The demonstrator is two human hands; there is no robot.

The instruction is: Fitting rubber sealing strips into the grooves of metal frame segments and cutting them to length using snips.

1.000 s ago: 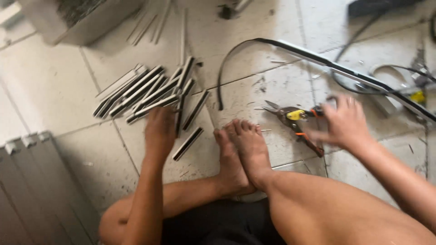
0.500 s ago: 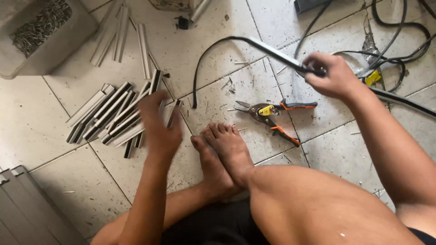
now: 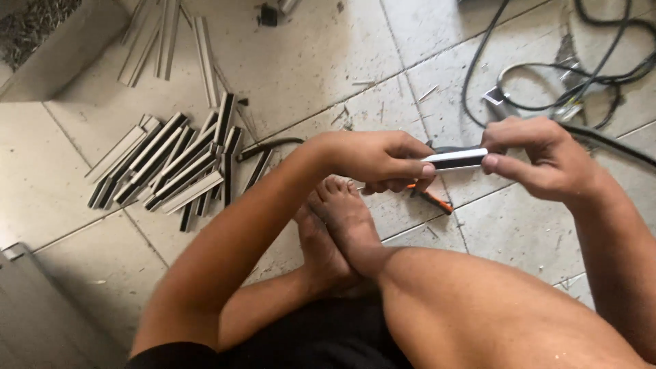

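Observation:
A short pale metal strip with a black inlay (image 3: 454,159) is held level between both hands, above my crossed feet. My left hand (image 3: 376,160) pinches its left end with thumb and fingers. My right hand (image 3: 543,157) grips the right end, and a black rubber cord (image 3: 608,142) runs out from under that hand to the right. Orange-handled snips (image 3: 430,197) lie on the tiled floor just below the left hand, mostly hidden by it.
A pile of several similar strips (image 3: 174,164) lies on the floor at left, more (image 3: 160,41) further back. A grey box (image 3: 48,41) sits top left. Black cables (image 3: 588,61) coil at the upper right. A grey panel (image 3: 34,307) is at lower left.
My left hand left the strip pile on the floor and rose to the middle holding a strip. My right hand drew the cord in and met the strip's other end.

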